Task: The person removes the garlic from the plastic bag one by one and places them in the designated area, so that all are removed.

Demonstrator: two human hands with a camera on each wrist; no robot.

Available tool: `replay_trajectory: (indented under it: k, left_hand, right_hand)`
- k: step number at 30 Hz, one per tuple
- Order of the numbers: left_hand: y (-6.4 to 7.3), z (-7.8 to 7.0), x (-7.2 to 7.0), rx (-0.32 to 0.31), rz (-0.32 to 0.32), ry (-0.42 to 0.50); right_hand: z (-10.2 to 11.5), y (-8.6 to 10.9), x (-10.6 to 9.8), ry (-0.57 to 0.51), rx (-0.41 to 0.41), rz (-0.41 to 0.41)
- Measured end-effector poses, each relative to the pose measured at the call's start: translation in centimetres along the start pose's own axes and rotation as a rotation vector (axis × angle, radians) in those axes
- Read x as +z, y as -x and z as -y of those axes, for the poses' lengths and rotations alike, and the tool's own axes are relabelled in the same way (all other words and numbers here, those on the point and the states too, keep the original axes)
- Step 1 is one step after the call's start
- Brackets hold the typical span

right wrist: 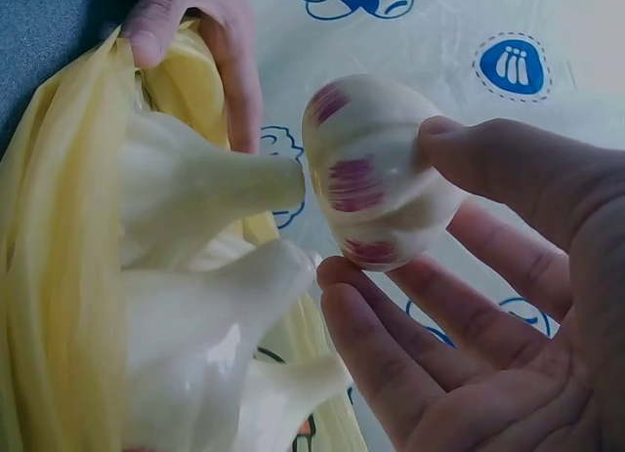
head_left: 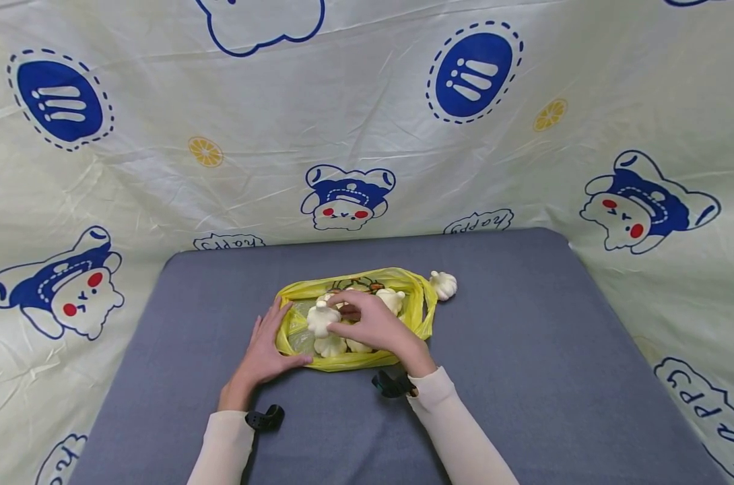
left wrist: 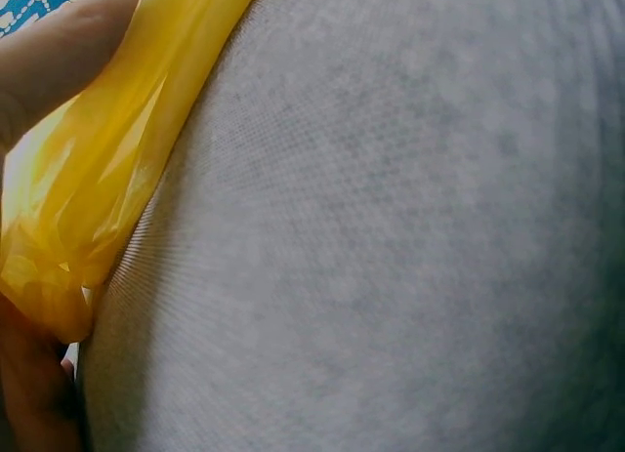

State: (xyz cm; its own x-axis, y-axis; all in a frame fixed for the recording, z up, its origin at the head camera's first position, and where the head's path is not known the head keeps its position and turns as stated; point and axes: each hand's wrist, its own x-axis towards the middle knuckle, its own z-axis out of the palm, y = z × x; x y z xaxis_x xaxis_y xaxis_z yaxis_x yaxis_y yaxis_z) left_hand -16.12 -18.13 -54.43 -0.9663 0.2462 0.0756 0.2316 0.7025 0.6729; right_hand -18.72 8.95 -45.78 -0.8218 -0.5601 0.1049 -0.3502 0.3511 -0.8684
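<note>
A yellow plastic bag (head_left: 351,364) lies with its mouth spread wide, and several white garlic bulbs (head_left: 391,300) are inside it. My right hand (head_left: 373,325) pinches one garlic bulb (right wrist: 366,179) between thumb and fingers above the bag's mouth. Purple streaks mark that bulb's underside in the right wrist view. Around the bag's left end, my left hand (head_left: 265,349) holds the rim, thumb at the near side and fingers at the far side. The left wrist view shows only part of this hand against the yellow plastic (left wrist: 117,169).
Another garlic bulb (head_left: 444,285) sits on the table outside the bag, by its right end. A grey-blue cloth (head_left: 524,377) covers the table. Behind it hangs a pale printed sheet (head_left: 367,87). Both wrists wear black bands (head_left: 265,417).
</note>
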Motion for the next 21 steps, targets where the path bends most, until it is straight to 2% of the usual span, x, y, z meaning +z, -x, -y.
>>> replay_trajectory:
  k: [10, 21]
  left_hand:
    - [0.0, 0.1, 0.0, -0.009, -0.003, 0.007]
    - [-0.1, 0.5, 0.0, 0.022, -0.016, 0.005]
  right_hand:
    - [-0.3, 1.4, -0.9, -0.018, 0.028, -0.071]
    - [-1.1, 3.0, -2.6, -0.028, 0.058, -0.166]
